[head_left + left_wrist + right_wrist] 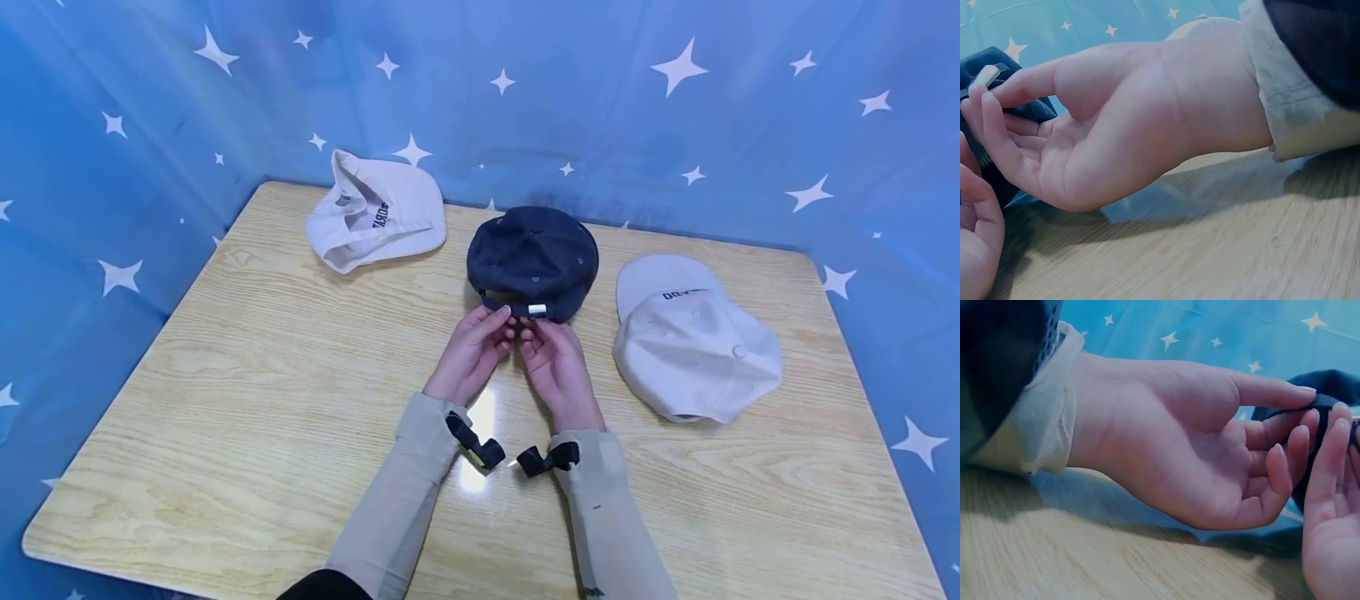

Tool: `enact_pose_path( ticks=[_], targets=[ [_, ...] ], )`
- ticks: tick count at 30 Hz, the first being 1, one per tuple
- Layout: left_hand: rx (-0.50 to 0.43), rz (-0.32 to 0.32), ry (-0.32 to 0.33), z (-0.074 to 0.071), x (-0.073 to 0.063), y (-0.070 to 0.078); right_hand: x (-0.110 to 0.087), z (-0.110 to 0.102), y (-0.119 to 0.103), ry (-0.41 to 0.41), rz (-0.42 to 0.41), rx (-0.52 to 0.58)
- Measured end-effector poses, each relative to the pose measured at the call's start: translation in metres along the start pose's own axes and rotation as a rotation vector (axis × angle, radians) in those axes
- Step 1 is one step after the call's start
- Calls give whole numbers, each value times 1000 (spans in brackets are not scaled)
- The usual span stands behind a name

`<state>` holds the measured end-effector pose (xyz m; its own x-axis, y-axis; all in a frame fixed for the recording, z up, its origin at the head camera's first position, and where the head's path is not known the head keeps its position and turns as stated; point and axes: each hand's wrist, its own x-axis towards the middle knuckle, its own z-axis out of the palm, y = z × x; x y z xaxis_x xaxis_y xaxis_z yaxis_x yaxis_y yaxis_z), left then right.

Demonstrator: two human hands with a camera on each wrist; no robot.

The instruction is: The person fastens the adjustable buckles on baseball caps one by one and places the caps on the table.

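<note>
A navy baseball cap (536, 250) sits crown up near the table's back edge, its back strap (493, 302) facing me. My left hand (467, 354) pinches that strap between thumb and index finger, just left of a silver buckle (537, 310). With thumb and fingertips, my right hand (558, 367) pinches the strap at the buckle. The right hand (1129, 119) fills most of the left wrist view; the left hand (1160, 437) dominates the right wrist view. The cap's brim is hidden in the head view.
At the back left of the wooden table (262, 400), a white cap (405, 200) lies on its side, its opening showing. Another white cap (690, 342) rests crown up to the right. A blue star-patterned curtain (450, 92) hangs behind the table and along both sides.
</note>
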<state>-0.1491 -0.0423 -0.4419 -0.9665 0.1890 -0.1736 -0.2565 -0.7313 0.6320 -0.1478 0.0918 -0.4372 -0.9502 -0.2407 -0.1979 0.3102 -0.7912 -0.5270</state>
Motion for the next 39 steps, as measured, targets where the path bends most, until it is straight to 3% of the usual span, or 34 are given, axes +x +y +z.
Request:
enact_pose_path(
  ticks=[11,27,39],
  targets=[
    [-14,-8,21,-4,0,-6,1,-9,1,5,38,1],
    [-32,10,66,-3,2,-7,3,-8,2,74,16,-52],
    [23,30,54,0,3,-11,4,-8,3,54,11,-77]
  ],
)
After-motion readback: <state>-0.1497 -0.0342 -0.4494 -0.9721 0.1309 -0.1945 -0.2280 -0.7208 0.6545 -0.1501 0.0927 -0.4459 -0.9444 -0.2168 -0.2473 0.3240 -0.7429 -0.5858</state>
